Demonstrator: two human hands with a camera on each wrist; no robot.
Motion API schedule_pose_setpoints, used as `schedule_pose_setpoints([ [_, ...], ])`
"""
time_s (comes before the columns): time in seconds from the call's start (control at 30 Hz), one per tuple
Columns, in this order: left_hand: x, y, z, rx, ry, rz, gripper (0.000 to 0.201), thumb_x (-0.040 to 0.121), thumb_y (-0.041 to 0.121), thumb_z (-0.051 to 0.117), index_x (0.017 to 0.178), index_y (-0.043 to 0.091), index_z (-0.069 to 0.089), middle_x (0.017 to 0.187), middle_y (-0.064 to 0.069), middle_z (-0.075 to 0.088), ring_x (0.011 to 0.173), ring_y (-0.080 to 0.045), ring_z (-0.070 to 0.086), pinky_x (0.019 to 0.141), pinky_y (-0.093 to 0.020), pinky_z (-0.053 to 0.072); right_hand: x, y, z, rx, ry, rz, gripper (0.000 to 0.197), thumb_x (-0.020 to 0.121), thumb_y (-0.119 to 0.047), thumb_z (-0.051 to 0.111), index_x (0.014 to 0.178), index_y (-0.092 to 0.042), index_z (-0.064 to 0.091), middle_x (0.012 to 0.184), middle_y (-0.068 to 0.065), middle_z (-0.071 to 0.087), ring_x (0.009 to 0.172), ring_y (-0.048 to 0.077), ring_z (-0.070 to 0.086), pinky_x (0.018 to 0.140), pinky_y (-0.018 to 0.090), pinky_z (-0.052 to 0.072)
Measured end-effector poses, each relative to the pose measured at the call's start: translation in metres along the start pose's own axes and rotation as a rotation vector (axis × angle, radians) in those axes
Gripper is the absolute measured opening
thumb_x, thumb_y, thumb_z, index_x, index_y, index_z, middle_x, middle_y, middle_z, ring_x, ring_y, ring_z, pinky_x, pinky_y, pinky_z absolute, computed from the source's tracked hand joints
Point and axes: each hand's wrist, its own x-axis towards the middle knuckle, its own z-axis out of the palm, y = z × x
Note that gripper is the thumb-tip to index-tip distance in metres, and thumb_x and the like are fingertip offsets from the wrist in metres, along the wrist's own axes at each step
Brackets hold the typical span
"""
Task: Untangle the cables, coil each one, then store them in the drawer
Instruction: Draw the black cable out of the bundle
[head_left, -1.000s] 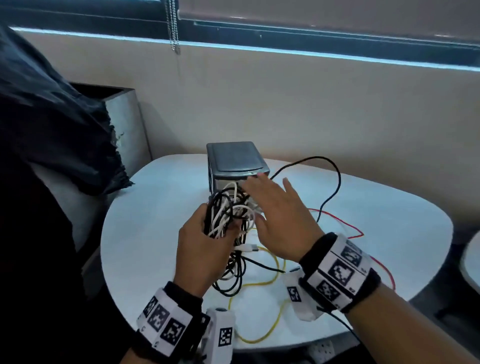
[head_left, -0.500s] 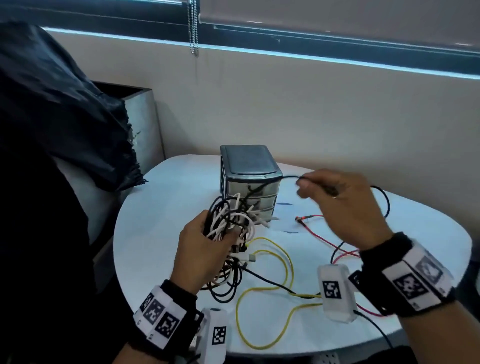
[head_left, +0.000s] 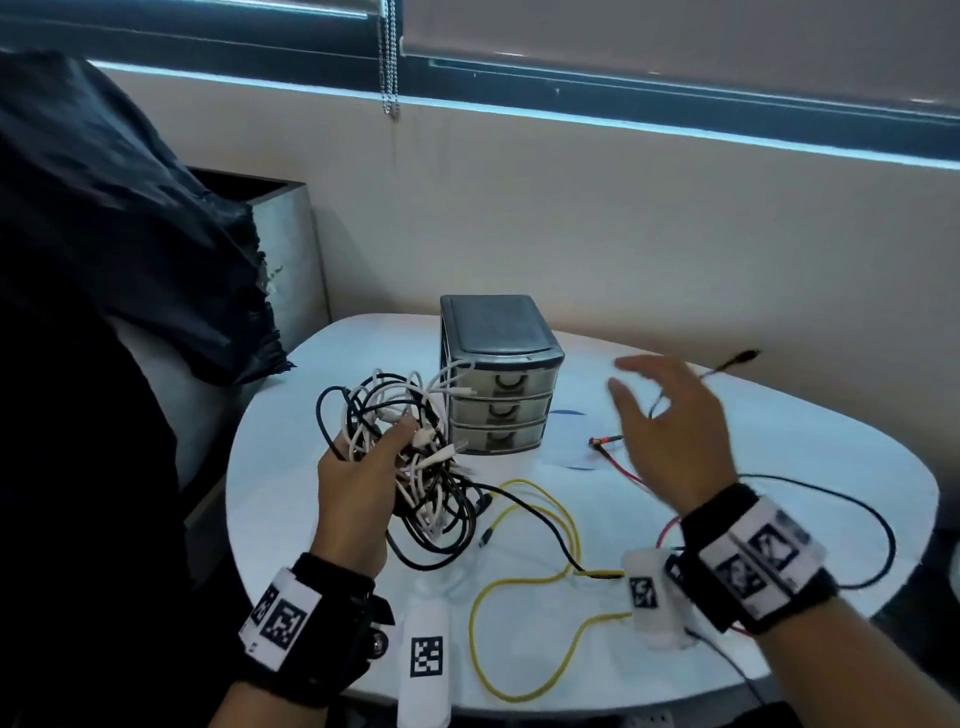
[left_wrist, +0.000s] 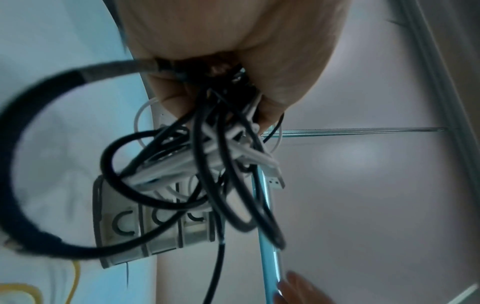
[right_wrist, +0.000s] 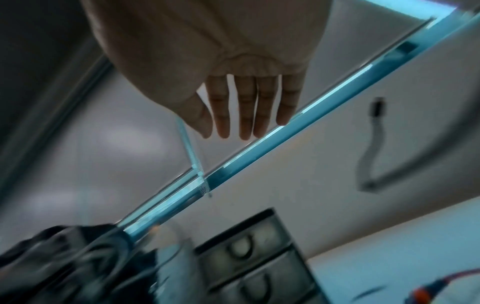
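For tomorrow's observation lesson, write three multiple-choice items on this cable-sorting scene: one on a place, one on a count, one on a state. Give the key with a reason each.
1. Where does the yellow cable lie?
A. on the table
B. in a drawer
C. on top of the drawer unit

2. How many drawers has the drawer unit?
A. two
B. three
C. five

3. What is the right hand doing?
A. gripping the tangle
B. pulling a drawer
C. open, holding nothing

Key: A, it loops over the white table; B, three fronts are stacked; C, its fingers are spread, while the left hand grips the cable tangle.
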Motion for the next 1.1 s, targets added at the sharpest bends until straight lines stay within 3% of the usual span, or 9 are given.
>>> schedule_pose_setpoints([
  [0.13, -0.008, 0.007, 0.015, -0.1, -0.062, -0.006, 0.022, 0.09, 0.016, 0.072, 0.107, 0.003, 0.071, 0.077, -0.005, 0.071, 0.051, -0.013, 0.063, 0.046, -0.022, 0.049, -0.039, -0.027, 0.023, 0.165, -0.728, 0.126, 0.024, 0.099, -0.042, 0.049, 0.111, -0.027, 0.064, 0.104, -0.009, 0.07, 0.098, 0.006, 0.065, 0.088, 0.023, 0.048],
  [0.2, -0.008, 0.011, 0.015, -0.121, -0.088, -0.023, 0.015, 0.091, 0.018, 0.069, 0.101, 0.007, 0.072, 0.074, -0.003, 0.069, 0.051, -0.013, 0.061, 0.046, -0.022, 0.049, -0.046, -0.027, 0.024, 0.326, -0.87, 0.213, 0.016, 0.1, -0.026, 0.053, 0.106, -0.019, 0.065, 0.087, 0.003, 0.072, 0.074, 0.014, 0.068, 0.073, 0.025, 0.052],
  [0.3, -0.005, 0.016, 0.01, -0.148, -0.165, -0.063, 0.014, 0.091, 0.021, 0.066, 0.098, 0.01, 0.071, 0.081, -0.005, 0.069, 0.056, -0.015, 0.063, 0.05, -0.025, 0.052, -0.037, -0.021, 0.014, 0.43, -0.601, 0.226, 0.014, 0.094, -0.007, 0.062, 0.094, -0.016, 0.072, 0.06, -0.002, 0.062, 0.048, 0.008, 0.05, 0.051, 0.021, 0.042],
  [0.4, -0.006, 0.018, 0.008, -0.152, -0.264, -0.12, 0.023, 0.093, 0.025, 0.061, 0.106, 0.009, 0.072, 0.086, -0.007, 0.071, 0.066, -0.018, 0.068, 0.055, -0.027, 0.056, -0.023, -0.022, 0.003, 0.415, -0.483, 0.179, 0.015, 0.09, -0.004, 0.066, 0.089, -0.014, 0.076, 0.063, -0.006, 0.062, 0.053, 0.0, 0.049, 0.052, 0.008, 0.037],
  [0.6, -0.013, 0.015, 0.014, -0.134, -0.323, -0.162, 0.033, 0.092, 0.03, 0.062, 0.116, 0.01, 0.071, 0.104, -0.011, 0.067, 0.079, -0.017, 0.066, 0.067, -0.029, 0.057, -0.021, -0.033, 0.007, 0.404, -0.54, 0.168, 0.02, 0.092, -0.005, 0.063, 0.083, -0.019, 0.074, 0.078, -0.003, 0.067, 0.059, -0.005, 0.051, 0.058, 0.007, 0.04],
  [0.7, -0.016, 0.016, 0.013, -0.089, -0.358, -0.192, 0.026, 0.091, 0.035, 0.064, 0.105, 0.015, 0.072, 0.088, -0.005, 0.065, 0.073, -0.014, 0.064, 0.069, -0.03, 0.054, -0.017, -0.04, 0.005, 0.359, -0.568, 0.11, 0.016, 0.094, -0.004, 0.061, 0.086, -0.011, 0.074, 0.081, 0.001, 0.07, 0.064, -0.005, 0.056, 0.064, 0.006, 0.041],
  [0.8, -0.018, 0.017, 0.01, -0.023, -0.404, -0.224, 0.036, 0.084, 0.047, 0.064, 0.101, 0.016, 0.072, 0.084, -0.001, 0.069, 0.072, -0.016, 0.066, 0.08, -0.039, 0.054, -0.008, -0.043, -0.003, 0.247, -0.557, 0.042, 0.015, 0.094, -0.006, 0.061, 0.086, -0.009, 0.074, 0.066, -0.006, 0.063, 0.055, -0.003, 0.048, 0.058, 0.006, 0.036],
  [0.87, -0.018, 0.017, 0.008, -0.006, -0.431, -0.245, 0.042, 0.082, 0.051, 0.061, 0.102, 0.016, 0.073, 0.088, -0.001, 0.071, 0.076, -0.016, 0.066, 0.084, -0.039, 0.051, -0.005, -0.041, -0.004, 0.185, -0.575, 0.03, 0.016, 0.094, -0.01, 0.062, 0.085, -0.013, 0.074, 0.067, 0.003, 0.064, 0.056, 0.002, 0.044, 0.057, 0.01, 0.036],
  [1.1, -0.022, 0.01, 0.003, -0.181, -0.502, -0.294, 0.04, 0.088, 0.037, 0.057, 0.104, 0.005, 0.075, 0.102, -0.015, 0.074, 0.085, -0.024, 0.072, 0.094, -0.041, 0.049, -0.006, -0.04, -0.007, 0.221, -0.657, 0.102, 0.016, 0.096, -0.009, 0.059, 0.09, -0.007, 0.073, 0.056, -0.012, 0.061, 0.049, -0.002, 0.044, 0.052, 0.007, 0.034],
])
